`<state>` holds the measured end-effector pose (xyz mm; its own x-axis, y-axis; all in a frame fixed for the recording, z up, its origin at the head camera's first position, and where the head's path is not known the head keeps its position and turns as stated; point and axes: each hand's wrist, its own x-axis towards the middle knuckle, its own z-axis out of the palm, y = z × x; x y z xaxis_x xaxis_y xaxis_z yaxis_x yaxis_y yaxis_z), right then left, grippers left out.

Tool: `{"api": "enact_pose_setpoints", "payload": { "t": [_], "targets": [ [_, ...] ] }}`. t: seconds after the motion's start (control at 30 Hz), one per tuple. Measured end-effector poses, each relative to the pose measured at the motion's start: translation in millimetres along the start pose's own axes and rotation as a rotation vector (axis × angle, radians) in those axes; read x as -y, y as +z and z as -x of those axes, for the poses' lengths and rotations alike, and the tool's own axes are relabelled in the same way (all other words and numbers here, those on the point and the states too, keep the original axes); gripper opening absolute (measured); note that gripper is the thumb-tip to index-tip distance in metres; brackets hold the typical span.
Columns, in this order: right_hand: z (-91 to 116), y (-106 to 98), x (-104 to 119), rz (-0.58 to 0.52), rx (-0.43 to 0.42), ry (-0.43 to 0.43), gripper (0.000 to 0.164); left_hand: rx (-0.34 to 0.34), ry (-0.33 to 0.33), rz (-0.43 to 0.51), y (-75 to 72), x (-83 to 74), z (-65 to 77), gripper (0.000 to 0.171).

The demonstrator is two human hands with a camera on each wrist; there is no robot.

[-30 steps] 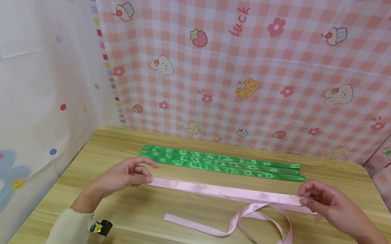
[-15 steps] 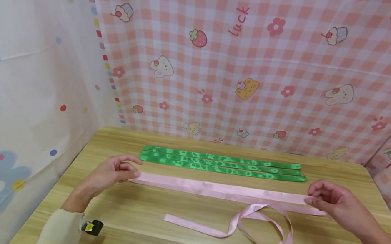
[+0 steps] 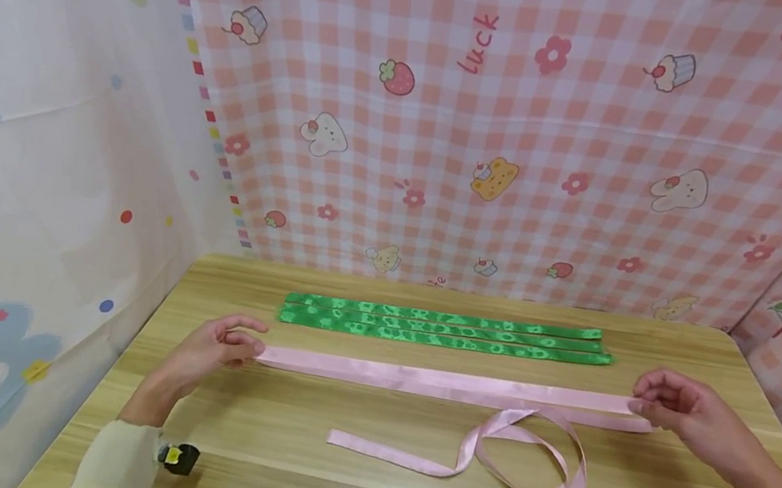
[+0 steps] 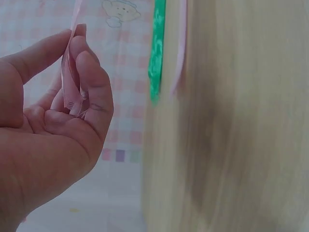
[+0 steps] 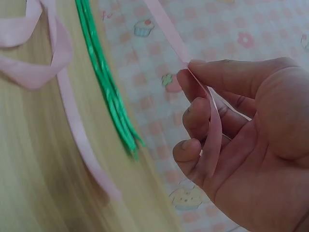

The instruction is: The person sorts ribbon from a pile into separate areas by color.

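Note:
In the head view, a pink satin ribbon (image 3: 447, 379) stretches almost level between my two hands. My left hand (image 3: 200, 355) pinches its left end between thumb and index finger; in the left wrist view the frayed ribbon tail (image 4: 71, 92) hangs into the palm. My right hand (image 3: 694, 420) pinches the other end, whose tail (image 5: 212, 140) drops across the curled fingers in the right wrist view. Both wrist views show this ribbon raised off the table. Just under it, a second pink strip (image 3: 607, 421) lies along the table, partly covered by it in the head view.
Three green ribbons (image 3: 446, 330) lie side by side near the table's back edge. A long pink ribbon (image 3: 390, 452) loops loosely across the front of the wooden table (image 3: 252, 459). Behind hangs a pink checked curtain (image 3: 453, 135); a white printed cloth (image 3: 72, 146) hangs at left.
My hands have moved apart, the left outward to the left and the right outward to the right, so a longer span of pink ribbon shows. The green ribbons have not moved.

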<state>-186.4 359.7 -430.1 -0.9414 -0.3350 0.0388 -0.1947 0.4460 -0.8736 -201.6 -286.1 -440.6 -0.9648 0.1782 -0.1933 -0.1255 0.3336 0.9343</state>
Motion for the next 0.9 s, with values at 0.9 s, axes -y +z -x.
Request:
{"api": "enact_pose_setpoints", "payload": {
  "t": [0.9],
  "targets": [
    [-12.9,2.1,-53.1,0.169,-0.214,0.220,0.021,-0.227,-0.084,0.006,1.5,28.0,-39.1,0.041]
  ]
}}
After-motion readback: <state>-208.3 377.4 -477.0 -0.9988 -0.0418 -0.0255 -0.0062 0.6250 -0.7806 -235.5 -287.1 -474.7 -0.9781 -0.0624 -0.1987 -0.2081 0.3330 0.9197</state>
